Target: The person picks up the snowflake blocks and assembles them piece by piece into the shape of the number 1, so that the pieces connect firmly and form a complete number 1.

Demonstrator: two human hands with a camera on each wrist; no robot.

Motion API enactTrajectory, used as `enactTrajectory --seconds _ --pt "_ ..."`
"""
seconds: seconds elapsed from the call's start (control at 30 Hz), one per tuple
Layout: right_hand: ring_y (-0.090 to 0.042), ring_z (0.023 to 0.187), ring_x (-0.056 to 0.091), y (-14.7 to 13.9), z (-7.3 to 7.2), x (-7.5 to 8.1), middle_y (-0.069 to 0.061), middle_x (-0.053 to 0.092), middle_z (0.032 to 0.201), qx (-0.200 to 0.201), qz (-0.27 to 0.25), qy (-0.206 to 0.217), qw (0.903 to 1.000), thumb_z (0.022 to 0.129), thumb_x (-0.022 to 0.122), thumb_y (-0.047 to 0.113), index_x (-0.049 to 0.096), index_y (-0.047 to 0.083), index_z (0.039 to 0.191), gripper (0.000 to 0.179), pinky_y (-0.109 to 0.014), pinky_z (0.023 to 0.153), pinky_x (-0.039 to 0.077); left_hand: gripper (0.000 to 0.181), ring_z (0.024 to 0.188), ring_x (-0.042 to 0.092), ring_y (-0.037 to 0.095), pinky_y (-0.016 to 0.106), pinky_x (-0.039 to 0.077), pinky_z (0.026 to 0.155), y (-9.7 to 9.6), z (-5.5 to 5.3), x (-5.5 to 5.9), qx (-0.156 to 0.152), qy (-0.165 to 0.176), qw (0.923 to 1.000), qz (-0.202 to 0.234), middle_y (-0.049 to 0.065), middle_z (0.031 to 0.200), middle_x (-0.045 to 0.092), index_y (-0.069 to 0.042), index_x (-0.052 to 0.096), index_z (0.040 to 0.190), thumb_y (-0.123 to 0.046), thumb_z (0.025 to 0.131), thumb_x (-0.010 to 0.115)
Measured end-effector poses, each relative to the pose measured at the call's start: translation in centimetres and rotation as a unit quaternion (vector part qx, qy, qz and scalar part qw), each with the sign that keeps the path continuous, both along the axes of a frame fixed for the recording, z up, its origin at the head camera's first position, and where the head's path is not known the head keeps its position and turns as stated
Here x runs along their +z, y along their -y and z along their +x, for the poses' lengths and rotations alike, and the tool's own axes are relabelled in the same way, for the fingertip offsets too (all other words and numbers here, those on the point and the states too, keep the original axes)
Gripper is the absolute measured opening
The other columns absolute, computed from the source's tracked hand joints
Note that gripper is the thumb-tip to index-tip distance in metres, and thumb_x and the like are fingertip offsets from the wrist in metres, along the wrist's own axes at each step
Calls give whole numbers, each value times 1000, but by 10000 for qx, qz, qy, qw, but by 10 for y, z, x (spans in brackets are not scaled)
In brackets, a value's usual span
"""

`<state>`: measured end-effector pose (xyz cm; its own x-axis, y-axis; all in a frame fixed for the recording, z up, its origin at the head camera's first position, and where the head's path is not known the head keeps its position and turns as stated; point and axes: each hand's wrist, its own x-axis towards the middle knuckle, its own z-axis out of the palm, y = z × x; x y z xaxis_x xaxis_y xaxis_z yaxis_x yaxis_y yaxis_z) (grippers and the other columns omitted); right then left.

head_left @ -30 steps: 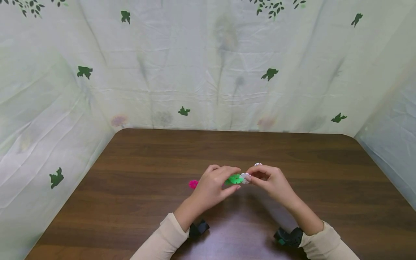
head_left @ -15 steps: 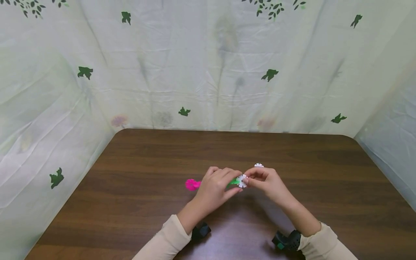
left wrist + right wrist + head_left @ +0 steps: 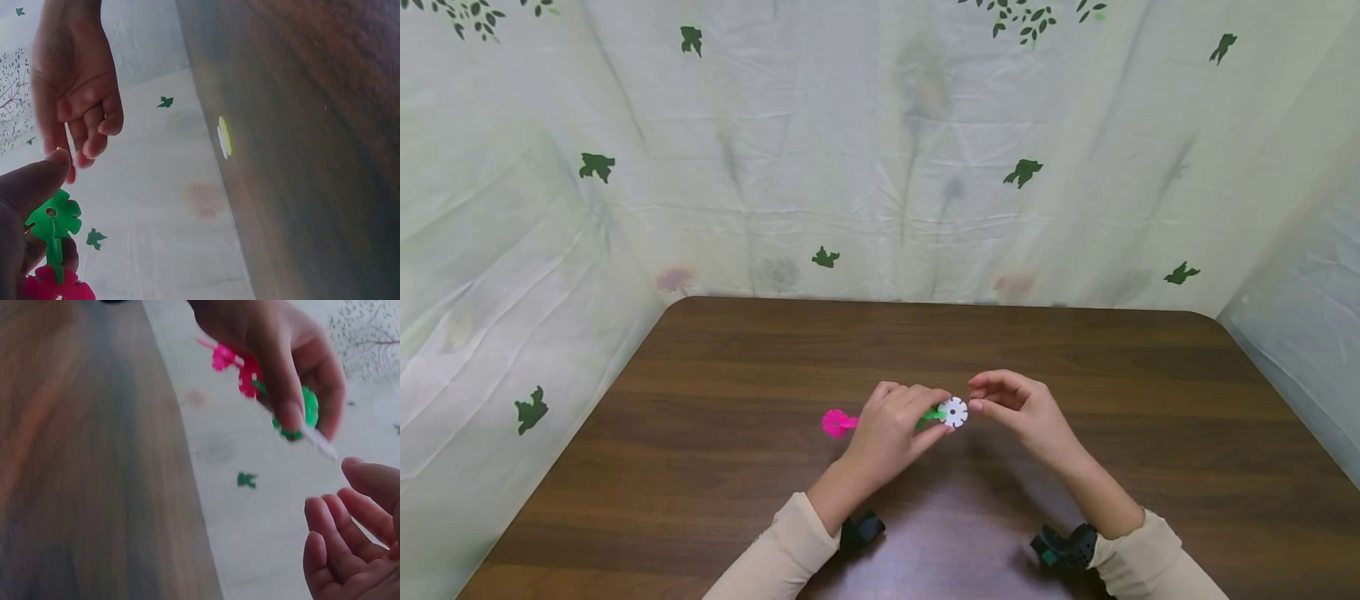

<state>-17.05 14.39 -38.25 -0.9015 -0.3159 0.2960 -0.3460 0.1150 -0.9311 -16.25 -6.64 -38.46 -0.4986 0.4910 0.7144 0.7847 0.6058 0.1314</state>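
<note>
My left hand (image 3: 891,429) grips a chain of joined, notched flower-shaped plastic discs, held up over the table. A pink disc (image 3: 834,423) sticks out past the left side of the hand. Between thumb and fingers shows a green disc (image 3: 55,215). At the chain's right end a white disc (image 3: 953,412) faces the head camera, its edge at the left thumb tip. My right hand (image 3: 1030,417) is just right of it, fingers loosely bent and holding nothing. In the right wrist view a small gap separates its fingertips from the white disc.
On the brown wooden table (image 3: 737,350), a yellow disc (image 3: 225,135) and a white disc beside it show in the left wrist view. Printed cloth (image 3: 865,167) hangs behind the table. Each wrist wears a black camera.
The right hand has let go of the white disc and drawn back a little up and right. The white disc has turned flat toward the head camera, and the chain has shifted slightly left.
</note>
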Motion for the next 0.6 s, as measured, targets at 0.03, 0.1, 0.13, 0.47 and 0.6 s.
enactTrajectory --seconds 0.03,0.1,0.13,0.47,0.6 --pt "-22 78 60 -2 -2 -1 -19 59 93 -84 50 -96 9999 80 66 3 59 -2 105 26 -34 65 51 33 79 58 8 27 38 75 1 0 0 11 -1 10000 1 -5 88 64 -11 64 99 -27 72 76" --pt "-18 82 59 -7 -7 -2 -19 58 95 -264 135 -227 9993 80 66 4 59 -1 107 28 -30 66 50 33 80 58 8 27 38 75 2 -1 1 22 17 10000 16 -5 89 64 -11 65 100 -26 72 76" --pt "-17 84 58 -10 -10 -3 -21 58 96 -337 148 -243 9990 80 66 5 58 0 109 30 -28 66 49 34 80 58 8 27 38 76 2 -1 1 29 24 10000 25 -5 89 64 -11 65 100 -26 72 76" --pt "-35 102 51 -34 -30 -22 -27 51 115 -719 187 183 9971 81 66 7 51 -4 118 41 -20 76 47 33 80 58 7 26 37 76 5 -2 3 83 103 9999 15 -6 90 64 -11 65 100 -25 72 75" --pt "-37 106 50 -41 -36 -33 -27 50 117 -766 325 380 9958 82 64 4 48 -7 121 44 -17 76 45 34 80 58 7 26 38 76 5 -2 3 87 91 9999 14 -5 90 64 -11 65 100 -25 72 76"
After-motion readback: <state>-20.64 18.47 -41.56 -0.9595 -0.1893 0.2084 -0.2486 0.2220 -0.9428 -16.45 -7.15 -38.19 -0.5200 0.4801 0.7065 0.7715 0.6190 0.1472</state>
